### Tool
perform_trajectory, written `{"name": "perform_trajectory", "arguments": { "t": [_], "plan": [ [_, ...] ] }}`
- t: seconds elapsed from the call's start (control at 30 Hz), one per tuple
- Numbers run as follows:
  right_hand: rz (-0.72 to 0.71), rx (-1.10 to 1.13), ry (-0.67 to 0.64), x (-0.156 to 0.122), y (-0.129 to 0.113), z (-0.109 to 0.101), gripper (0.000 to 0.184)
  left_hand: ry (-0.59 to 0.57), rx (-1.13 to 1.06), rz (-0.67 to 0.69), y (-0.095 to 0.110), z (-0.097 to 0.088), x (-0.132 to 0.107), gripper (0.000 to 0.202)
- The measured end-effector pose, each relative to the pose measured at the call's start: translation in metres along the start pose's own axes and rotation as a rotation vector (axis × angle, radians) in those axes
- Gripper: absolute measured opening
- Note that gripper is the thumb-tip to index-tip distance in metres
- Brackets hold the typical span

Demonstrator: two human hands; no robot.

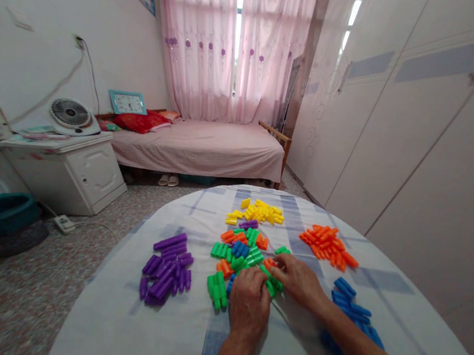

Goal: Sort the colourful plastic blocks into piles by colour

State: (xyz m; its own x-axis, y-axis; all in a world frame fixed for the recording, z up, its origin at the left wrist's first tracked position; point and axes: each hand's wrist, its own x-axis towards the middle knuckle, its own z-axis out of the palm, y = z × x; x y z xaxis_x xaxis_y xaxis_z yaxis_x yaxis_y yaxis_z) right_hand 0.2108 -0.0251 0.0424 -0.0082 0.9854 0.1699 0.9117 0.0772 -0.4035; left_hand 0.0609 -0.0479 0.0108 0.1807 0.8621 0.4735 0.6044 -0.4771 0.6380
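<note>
Both my hands rest at the near edge of a mixed pile of small plastic pegs (pixel 243 249) in green, orange and blue on a round table (pixel 110 341). My left hand (pixel 248 306) is curled, knuckles up, with green pegs (pixel 274 285) right at its fingertips. My right hand (pixel 297 281) lies beside it, fingers bent down onto green and orange pegs. What either hand grips is hidden under the fingers. A small group of green pegs (pixel 216 287) lies just left of my left hand.
Sorted piles lie around the table: purple pegs (pixel 165 269) on the left, yellow pegs (pixel 260 212) at the far side, orange pegs (pixel 327 245) on the right, blue pegs (pixel 352 307) near my right forearm. A bed (pixel 200 147), a cabinet (pixel 66 172) and wardrobes (pixel 411 114) stand beyond.
</note>
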Motion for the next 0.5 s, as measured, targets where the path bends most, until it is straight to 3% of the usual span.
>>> {"name": "perform_trajectory", "arguments": {
  "t": [0.1,0.23,0.5],
  "plan": [
    [0.070,-0.083,0.013,0.003,-0.008,0.014,0.030,0.002,0.005,0.009,0.000,0.000,0.000,0.018],
    [0.141,0.027,-0.006,0.010,-0.003,0.016,0.028,0.007,0.009,0.017,0.000,0.001,0.001,0.018],
    [0.078,0.326,0.033,0.002,-0.002,0.005,0.012,0.052,0.013,0.018,-0.001,0.001,0.001,0.019]
  ]
}}
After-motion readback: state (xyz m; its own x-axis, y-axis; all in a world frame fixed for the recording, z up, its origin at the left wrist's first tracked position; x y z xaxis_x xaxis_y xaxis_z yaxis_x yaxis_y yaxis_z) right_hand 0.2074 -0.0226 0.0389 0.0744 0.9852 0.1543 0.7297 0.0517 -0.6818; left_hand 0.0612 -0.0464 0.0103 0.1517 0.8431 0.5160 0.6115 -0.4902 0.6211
